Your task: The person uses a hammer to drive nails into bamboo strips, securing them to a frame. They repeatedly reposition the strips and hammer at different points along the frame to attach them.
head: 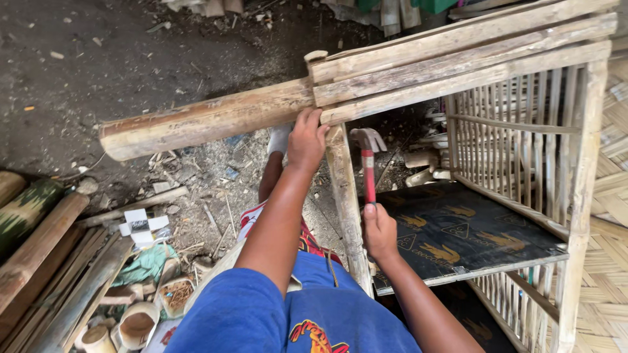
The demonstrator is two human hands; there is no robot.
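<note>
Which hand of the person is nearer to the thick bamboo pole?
The left. The left hand grips the frame where the thick bamboo pole joins it, touching the pole. The right hand is lower, apart from the pole, holding the hammer by its red handle.

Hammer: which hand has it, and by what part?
The right hand grips the hammer at the lower end of its red handle; the left hand holds the bamboo frame.
</note>
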